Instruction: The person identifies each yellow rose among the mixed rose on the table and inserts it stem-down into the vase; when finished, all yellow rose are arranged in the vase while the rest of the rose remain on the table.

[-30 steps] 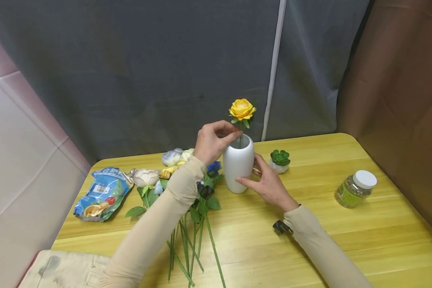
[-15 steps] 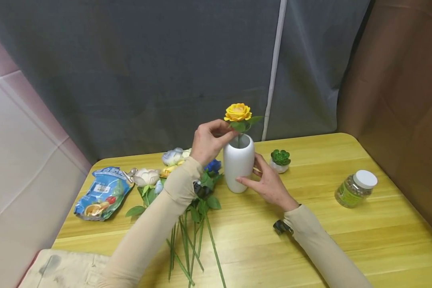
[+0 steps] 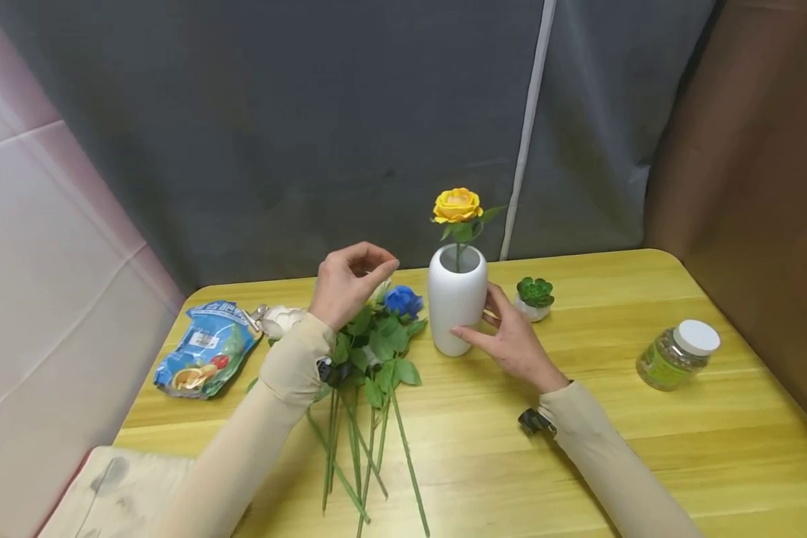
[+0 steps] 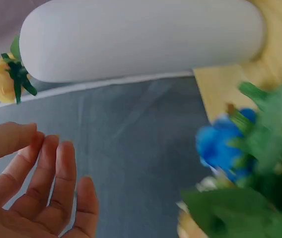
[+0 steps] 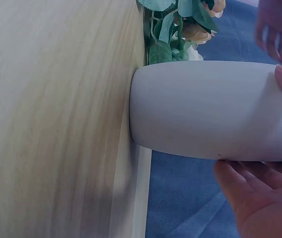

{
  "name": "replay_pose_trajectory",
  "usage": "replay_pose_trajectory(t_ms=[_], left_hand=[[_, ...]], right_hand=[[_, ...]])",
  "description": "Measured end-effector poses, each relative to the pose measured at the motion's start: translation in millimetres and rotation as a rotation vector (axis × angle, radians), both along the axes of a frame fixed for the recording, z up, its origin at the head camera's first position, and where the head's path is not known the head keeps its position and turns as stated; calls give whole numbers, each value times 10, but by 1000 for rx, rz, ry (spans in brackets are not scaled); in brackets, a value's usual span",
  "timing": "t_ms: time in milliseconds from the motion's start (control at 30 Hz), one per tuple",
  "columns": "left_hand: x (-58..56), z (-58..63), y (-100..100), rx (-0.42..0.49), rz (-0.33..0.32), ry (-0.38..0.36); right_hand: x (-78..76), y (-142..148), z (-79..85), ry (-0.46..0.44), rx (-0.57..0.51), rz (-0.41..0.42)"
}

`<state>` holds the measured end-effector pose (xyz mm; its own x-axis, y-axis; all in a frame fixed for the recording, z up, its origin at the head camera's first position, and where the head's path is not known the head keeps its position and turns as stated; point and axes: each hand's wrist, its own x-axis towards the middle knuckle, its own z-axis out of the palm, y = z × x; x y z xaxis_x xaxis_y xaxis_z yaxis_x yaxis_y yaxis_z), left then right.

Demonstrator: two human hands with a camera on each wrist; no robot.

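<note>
White vase [image 3: 457, 306] upright on the bench [image 3: 484, 463], yellow rose [image 3: 458, 205] in it: stem down through the mouth, bloom and leaves above the rim. Right hand [image 3: 514, 347] on the vase's right side, grip closed around the lower body, thumb across the front, fingers at the side and behind. Left hand [image 3: 350, 284] raised left of the vase, apart from it and from the rose; grip relaxed and free, fingers loosely bent, thumb tip by the index tip, contact between those two unclear. Under and beside that hand, a pile of flowers: blue rose [image 3: 404, 300] nearest the vase, white flower [image 3: 284, 320] at far left, partly behind the sleeve, green leaves [image 3: 386, 340] in the middle, long stems [image 3: 409, 463] toward the near edge. Blue bag [image 3: 205, 351] lies left of the pile, metal clip [image 3: 255, 317] at its upper right. Potted succulent [image 3: 535, 291] just right of the vase, behind the right hand. Jar with white lid [image 3: 675, 357] well apart, far right. Stained cloth [image 3: 128, 493] bottom left. Dark curtain [image 3: 309, 149] behind.
</note>
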<state>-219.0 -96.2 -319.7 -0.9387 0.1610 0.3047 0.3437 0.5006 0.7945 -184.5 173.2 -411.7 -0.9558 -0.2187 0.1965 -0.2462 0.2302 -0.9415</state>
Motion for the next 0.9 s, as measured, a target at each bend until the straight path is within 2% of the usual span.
replay_pose_trajectory(t_ms=[133,333,500,633,733,900], left_hand=[[111,-132,-199,-60,26,-19],[295,-313,-484,-135,87,-5],[505,-426,-683,-188,146,64],[686,-522,-809,-281,180,112],[815,-600,-858,-331,182,62],[967,-718,-853,-330,151,-105]], right_hand=[[11,3,-3,9,4,5],[15,1,19,11,4,7],[21,6,32,19,8,4],[24,9,40,30,16,2],[24,8,40,39,23,1],[29,-6,31,43,27,5]])
